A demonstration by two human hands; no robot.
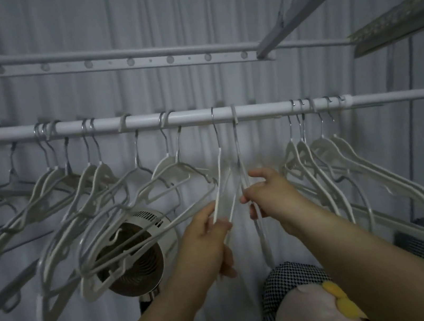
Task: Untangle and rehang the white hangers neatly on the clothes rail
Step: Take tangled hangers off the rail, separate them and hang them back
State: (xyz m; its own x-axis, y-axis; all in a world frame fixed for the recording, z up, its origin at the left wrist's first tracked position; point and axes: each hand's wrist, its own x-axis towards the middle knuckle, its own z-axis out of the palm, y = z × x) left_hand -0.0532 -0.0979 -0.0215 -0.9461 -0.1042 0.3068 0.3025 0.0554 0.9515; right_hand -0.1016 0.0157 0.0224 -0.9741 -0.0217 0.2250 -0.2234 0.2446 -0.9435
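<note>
**Two white plastic hangers held midway along the round white clothes rail [143, 121]**

Both hang side by side from the rail, in a gap between the other hangers. The left hanger [219, 175], which has a thin metal hook, is gripped by the left hand [206, 236]. The fingers and thumb of that hand curl round the hanger's lower arms. The right hanger [263, 238] has a white hook over the rail. The right hand [268, 190] pinches it between thumb and fingertips a little below the neck, and its loop hangs down beside the wrist. The pair are seen nearly edge-on and close together; whether they touch cannot be told.

To the left, a crowded row of white hangers [95, 203] hangs tilted and overlapping, with several arms crossed through one another. To the right, a smaller group of white hangers [344, 161] hangs closely packed.

Behind the crowded row stands a round beige fan with a dark grille [137, 258]. Above the rail runs a grey perforated bar [106, 62], in front of a pleated grey curtain [168, 14]. At the bottom lies black-and-white houndstooth fabric [288, 281], and beside it a pale cushion with a yellow patch [313, 316].
</note>
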